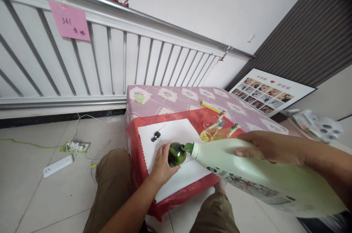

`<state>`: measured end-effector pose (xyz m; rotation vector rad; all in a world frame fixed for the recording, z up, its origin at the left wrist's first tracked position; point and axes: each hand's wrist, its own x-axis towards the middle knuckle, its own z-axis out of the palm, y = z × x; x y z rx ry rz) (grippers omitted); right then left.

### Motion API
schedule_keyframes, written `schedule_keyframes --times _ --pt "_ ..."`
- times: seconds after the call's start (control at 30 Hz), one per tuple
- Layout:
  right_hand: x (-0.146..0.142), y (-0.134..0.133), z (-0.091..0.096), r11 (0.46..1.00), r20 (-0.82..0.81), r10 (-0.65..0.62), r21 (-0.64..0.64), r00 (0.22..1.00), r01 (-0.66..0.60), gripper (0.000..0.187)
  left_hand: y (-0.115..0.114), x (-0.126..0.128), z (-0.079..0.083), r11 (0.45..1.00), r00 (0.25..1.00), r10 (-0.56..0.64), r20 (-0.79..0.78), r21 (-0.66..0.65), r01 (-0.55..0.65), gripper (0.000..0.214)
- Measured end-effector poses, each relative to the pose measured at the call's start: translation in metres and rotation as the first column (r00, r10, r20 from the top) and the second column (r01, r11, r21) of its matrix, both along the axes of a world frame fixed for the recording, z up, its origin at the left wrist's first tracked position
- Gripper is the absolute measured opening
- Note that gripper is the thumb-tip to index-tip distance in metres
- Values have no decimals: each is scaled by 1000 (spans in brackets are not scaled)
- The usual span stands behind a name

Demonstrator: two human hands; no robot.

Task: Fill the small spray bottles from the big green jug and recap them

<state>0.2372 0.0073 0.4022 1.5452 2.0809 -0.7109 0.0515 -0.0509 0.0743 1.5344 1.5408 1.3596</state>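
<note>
Pale green jug (255, 180): we see it tipped on its side above the table's near right part, its neck pointing left. The table (176, 103) wears a purple patterned cover, with a red cloth (189, 192) over its near part and a white sheet (170, 130) on the cloth. To the right and far of the sheet we see a cluster of clear and yellowish bottles (206, 136), partly behind the jug.

The right hand (264, 147) is closed around the upper side of the jug, thumb toward us, fingers mostly hidden. The left hand (161, 165) curves from the left around a small dark green bottle (176, 156) over the middle of the sheet, fingers and thumb closed on its sides. A green spout piece (188, 147) bridges the jug's neck and the bottle's mouth.

We judge the work to be at the pouring stage. Done: the jug is tilted and lined up, and the bottle's mouth is free. We cannot tell whether liquid is flowing or how full the bottle is. Still undone: the jug is not upright, and the small dark pump top (156, 136) lies off the bottle, at the sheet's far left.
</note>
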Motion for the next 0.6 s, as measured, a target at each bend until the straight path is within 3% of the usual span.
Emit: schedule_keyframes --times 0.6 --pt "2 2 -1 1000 7 8 27 1000 -8 54 0 0 -2 1000 1000 9 -8 2 -9 90"
